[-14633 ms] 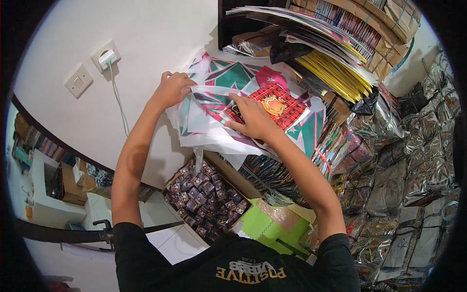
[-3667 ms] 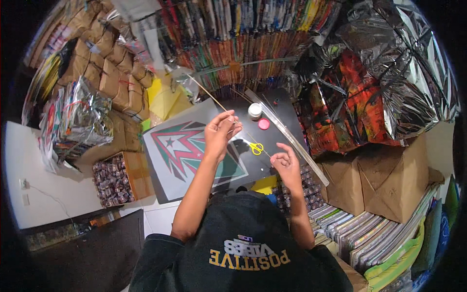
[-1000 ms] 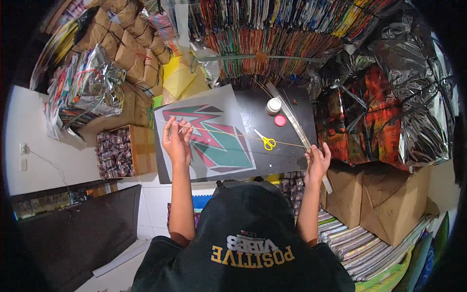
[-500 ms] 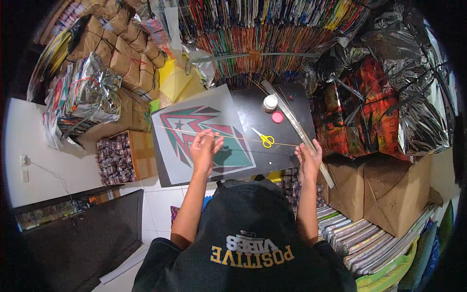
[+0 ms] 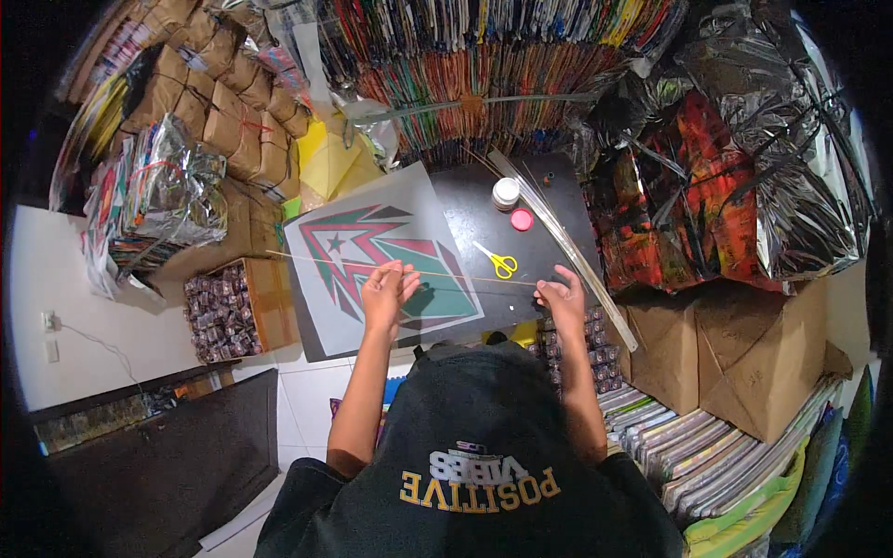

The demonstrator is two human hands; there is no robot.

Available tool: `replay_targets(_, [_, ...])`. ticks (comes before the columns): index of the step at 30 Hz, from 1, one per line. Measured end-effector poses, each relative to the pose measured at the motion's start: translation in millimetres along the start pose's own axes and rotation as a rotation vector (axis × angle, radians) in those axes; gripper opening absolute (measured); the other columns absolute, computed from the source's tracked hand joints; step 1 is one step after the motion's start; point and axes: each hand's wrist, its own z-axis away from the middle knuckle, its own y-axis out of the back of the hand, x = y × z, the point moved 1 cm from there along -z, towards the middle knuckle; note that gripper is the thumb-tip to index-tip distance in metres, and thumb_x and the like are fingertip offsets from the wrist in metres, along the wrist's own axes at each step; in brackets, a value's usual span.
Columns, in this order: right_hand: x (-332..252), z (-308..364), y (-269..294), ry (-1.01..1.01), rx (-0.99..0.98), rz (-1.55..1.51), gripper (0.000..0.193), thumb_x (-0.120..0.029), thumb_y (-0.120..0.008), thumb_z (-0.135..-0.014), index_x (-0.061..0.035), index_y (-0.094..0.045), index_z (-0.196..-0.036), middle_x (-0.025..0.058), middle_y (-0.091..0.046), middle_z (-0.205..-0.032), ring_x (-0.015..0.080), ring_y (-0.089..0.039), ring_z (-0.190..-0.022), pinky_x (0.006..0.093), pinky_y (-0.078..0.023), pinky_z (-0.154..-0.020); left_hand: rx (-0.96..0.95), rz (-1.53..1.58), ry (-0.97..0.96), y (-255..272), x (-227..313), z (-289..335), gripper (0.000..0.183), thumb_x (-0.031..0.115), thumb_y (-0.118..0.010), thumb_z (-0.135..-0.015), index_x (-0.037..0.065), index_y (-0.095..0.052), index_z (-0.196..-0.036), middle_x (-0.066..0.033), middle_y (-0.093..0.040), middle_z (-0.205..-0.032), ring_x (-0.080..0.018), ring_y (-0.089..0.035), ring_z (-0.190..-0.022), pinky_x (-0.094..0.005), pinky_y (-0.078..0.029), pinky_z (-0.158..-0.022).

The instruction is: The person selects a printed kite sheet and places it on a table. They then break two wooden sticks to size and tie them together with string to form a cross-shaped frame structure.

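Note:
A thin, light-brown stick (image 5: 465, 276) spans from my left hand to my right, held a little above the table. My left hand (image 5: 383, 296) pinches it near its middle, over the right part of a pale sheet (image 5: 321, 321) with a red, green and black angular kite-like design. The stick's far left end reaches past the sheet's edge. My right hand (image 5: 564, 302) pinches the stick's right end between thumb and fingers. Just left of that hand lie yellow-handled scissors (image 5: 503, 266). Behind them stand a white jar (image 5: 506, 192) and a round red lid (image 5: 522, 219).
The dark table (image 5: 465, 200) carries a bundle of long pale strips (image 5: 566, 244) along its right side. Stacked folded coloured sheets (image 5: 446, 93) rise behind it. Cardboard boxes (image 5: 758, 358) stand at right, an open carton (image 5: 270, 302) of small packets at left.
Both hands and the stick have shifted left, so the stick's left end now sticks out beyond the sheet. My right hand is closer to the scissors. The view has shifted slightly.

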Motion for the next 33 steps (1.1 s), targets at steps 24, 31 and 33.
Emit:
replay_targets(24, [-23.1, -145.8, 26.9, 0.631, 0.098, 0.972, 0.047, -0.005, -0.067, -0.084, -0.0075, -0.054, -0.129, 0.0112, -0.07, -0.087, 0.0333, -0.069, -0.083, 0.0464, -0.053, -0.076, 0.064, -0.342, 0.284, 21.7, -67.2, -55.9, 0.014, 0.01, -0.064, -0.093, 0.001, -0.062, -0.103, -0.0106, -0.068, -0.096, -0.0216, -0.072, -0.086, -0.0317, -0.062, -0.075])
replay_targets(31, [-32.4, -161.3, 4.6, 0.624, 0.052, 1.183, 0.057, -0.011, -0.069, -0.086, -0.0099, -0.046, -0.138, 0.0081, -0.071, -0.097, 0.0335, -0.065, -0.096, 0.0479, -0.048, -0.086, 0.107, -0.398, 0.203, 15.3, -72.5, -52.3, 0.017, 0.01, -0.066, -0.092, -0.001, -0.061, -0.104, -0.0114, -0.069, -0.09, -0.0206, -0.072, -0.075, -0.0301, -0.062, -0.064])
replay_targets(33, [-32.0, -165.6, 3.9, 0.594, 0.044, 1.216, 0.057, -0.011, -0.069, -0.087, -0.0103, -0.046, -0.138, 0.0077, -0.071, -0.098, 0.0329, -0.065, -0.098, 0.0474, -0.048, -0.088, 0.151, -0.403, 0.195, 5.7, -67.8, -47.3, 0.016, 0.009, -0.067, -0.092, -0.001, -0.061, -0.103, -0.0104, -0.07, -0.086, -0.0192, -0.071, -0.068, -0.0289, -0.061, -0.058])
